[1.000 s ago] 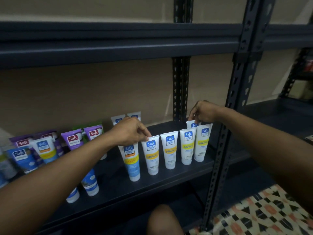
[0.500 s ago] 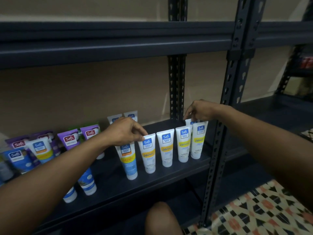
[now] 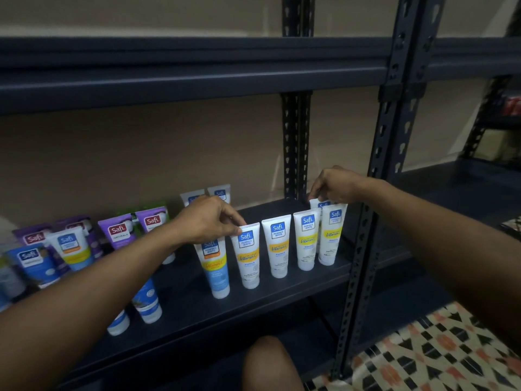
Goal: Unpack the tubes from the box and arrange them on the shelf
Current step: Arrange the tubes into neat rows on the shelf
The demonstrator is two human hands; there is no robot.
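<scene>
Left hand [image 3: 208, 221] pinches the top crimp of the white tube [image 3: 249, 258] at the left end of the front row. Right hand [image 3: 335, 184] pinches the crimp of a rear tube [image 3: 316, 204] tucked behind the row's right end. Both hands are narrow, with one tube each. Can't tell if the right fingers also touch the end tube [image 3: 331, 235].

Front row is four white-yellow tubes, side by side with small gaps, near the front edge of the shelf [image 3: 282, 303]. A blue tube [image 3: 215, 275] sits just beside the left-held one, its top under that hand.

Risks, my read:
- The tubes stand tall on small caps, so a sideways push at a crimp could tip one and domino the row.
- The row sits near the edge, so a forward tip could send a tube off the shelf.
- The left forearm passes over the low tubes [image 3: 146, 306] and could sweep them when it moves.
- The right wrist is close to the post [image 3: 363, 249], so a cramped exit could clip the end tube.

Orientation: long axis close to upright, cap down, crimp up, labels facing out.

Further back are purple tubes [image 3: 118, 232] at left and two white ones [image 3: 220, 193] by the wall. The box is not in view.
</scene>
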